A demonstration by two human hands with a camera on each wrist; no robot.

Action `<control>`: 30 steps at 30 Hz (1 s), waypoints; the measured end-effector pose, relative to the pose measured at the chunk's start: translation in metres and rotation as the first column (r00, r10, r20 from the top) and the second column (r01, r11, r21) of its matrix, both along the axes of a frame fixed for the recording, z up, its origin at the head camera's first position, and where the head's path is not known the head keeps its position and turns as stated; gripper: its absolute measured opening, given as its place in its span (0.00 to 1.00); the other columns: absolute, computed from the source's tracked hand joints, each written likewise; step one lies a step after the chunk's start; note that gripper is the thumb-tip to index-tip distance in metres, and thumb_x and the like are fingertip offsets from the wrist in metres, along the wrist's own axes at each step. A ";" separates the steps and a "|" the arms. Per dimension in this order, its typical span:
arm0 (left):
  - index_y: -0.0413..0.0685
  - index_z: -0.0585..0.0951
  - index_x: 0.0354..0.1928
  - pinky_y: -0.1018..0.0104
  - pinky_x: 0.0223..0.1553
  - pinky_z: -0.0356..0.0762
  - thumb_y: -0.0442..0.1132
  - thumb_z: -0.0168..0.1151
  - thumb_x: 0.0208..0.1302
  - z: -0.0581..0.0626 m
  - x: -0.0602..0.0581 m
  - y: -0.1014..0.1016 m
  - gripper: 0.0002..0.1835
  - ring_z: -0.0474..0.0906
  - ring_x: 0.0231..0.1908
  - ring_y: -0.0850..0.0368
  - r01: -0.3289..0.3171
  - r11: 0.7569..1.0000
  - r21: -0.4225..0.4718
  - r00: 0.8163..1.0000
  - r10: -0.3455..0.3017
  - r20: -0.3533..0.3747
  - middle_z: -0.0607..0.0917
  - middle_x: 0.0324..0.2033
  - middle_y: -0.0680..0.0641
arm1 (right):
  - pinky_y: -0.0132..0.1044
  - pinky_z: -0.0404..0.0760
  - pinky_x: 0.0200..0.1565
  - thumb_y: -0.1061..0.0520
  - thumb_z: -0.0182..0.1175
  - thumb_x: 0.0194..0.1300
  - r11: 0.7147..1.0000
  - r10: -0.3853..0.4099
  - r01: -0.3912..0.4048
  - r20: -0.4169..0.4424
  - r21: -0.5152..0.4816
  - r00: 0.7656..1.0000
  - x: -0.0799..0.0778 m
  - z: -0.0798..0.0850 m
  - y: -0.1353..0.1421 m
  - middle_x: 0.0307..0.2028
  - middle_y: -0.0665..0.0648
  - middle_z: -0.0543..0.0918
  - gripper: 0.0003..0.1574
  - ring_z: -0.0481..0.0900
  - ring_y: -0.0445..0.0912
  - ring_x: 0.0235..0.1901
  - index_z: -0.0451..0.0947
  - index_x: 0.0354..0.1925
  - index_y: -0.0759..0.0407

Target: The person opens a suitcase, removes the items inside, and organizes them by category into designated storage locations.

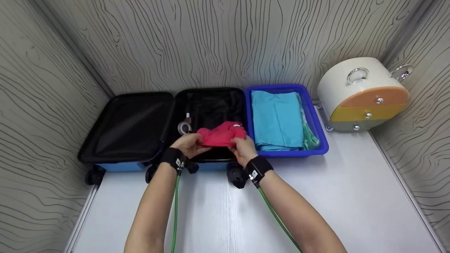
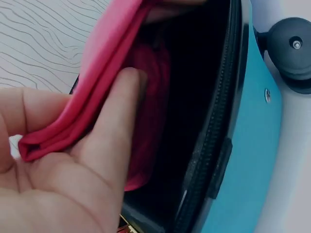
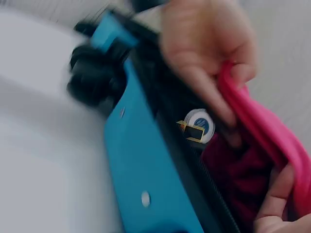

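A folded pink-red cloth (image 1: 220, 136) with a small white patch hangs over the right half of an open black-lined suitcase (image 1: 211, 90). My left hand (image 1: 188, 144) pinches its left end, with the thumb on one side and fingers on the other in the left wrist view. At the right end, my right hand (image 1: 245, 149) grips the cloth's edge between thumb and fingers. Deeper in the suitcase, under my fingers, darker pink fabric (image 2: 151, 104) shows. Left of the cloth lie a round white container (image 1: 183, 128) and a small gold-edged item (image 3: 194, 132).
The suitcase's other half (image 1: 130, 123) lies open at left. Wheels (image 1: 236, 175) stick out in front. A blue basket (image 1: 288, 153) with folded turquoise cloth (image 1: 277, 119) and green fabric (image 1: 310, 136) stands right of it. A white drawer box (image 1: 351, 75) stands at far right.
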State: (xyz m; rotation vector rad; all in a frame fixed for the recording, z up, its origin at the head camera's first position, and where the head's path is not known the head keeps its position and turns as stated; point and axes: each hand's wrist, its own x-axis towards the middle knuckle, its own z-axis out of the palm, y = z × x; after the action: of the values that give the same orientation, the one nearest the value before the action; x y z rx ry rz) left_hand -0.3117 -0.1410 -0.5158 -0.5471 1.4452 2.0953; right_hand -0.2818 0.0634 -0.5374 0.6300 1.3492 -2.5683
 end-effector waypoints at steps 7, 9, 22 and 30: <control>0.32 0.74 0.64 0.62 0.40 0.85 0.31 0.56 0.72 -0.007 0.003 0.012 0.20 0.81 0.39 0.52 -0.023 0.991 -0.130 1.000 0.023 -0.001 0.79 0.49 0.40 | 0.30 0.75 0.22 0.74 0.48 0.55 0.904 0.168 -0.120 -0.083 0.410 0.982 0.003 0.002 0.015 0.50 0.63 0.73 0.47 0.70 0.44 0.23 0.60 0.75 0.66; 0.33 0.70 0.69 0.65 0.35 0.82 0.28 0.55 0.71 -0.007 0.005 0.017 0.25 0.78 0.36 0.53 0.023 0.967 -0.255 0.999 -0.034 -0.042 0.77 0.51 0.40 | 0.31 0.74 0.20 0.73 0.48 0.57 0.833 0.237 -0.148 -0.103 0.533 0.966 0.004 0.003 0.020 0.52 0.64 0.76 0.45 0.70 0.44 0.20 0.62 0.74 0.67; 0.31 0.58 0.77 0.58 0.74 0.54 0.20 0.40 0.64 0.012 0.017 0.056 0.36 0.53 0.76 0.44 0.066 0.783 -0.619 0.856 -0.363 -0.367 0.61 0.76 0.35 | 0.42 0.74 0.61 0.72 0.46 0.70 0.526 0.497 -0.083 -0.227 0.846 0.837 0.012 0.008 0.021 0.67 0.59 0.76 0.36 0.74 0.51 0.66 0.68 0.74 0.61; 0.31 0.60 0.76 0.59 0.72 0.60 0.21 0.38 0.68 0.031 0.019 0.077 0.33 0.57 0.75 0.46 0.085 0.822 -0.563 0.826 -0.375 -0.422 0.63 0.75 0.36 | 0.43 0.71 0.66 0.77 0.44 0.66 0.570 0.497 0.044 -0.387 0.820 0.776 0.014 0.021 0.025 0.66 0.56 0.77 0.42 0.70 0.50 0.68 0.73 0.71 0.52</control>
State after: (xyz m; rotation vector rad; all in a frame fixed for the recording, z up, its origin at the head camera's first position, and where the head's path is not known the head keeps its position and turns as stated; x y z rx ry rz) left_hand -0.2924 -0.0640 -0.4852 0.0490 2.2976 1.6928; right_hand -0.2674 0.0884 -0.5162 -0.3577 2.6288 -1.8379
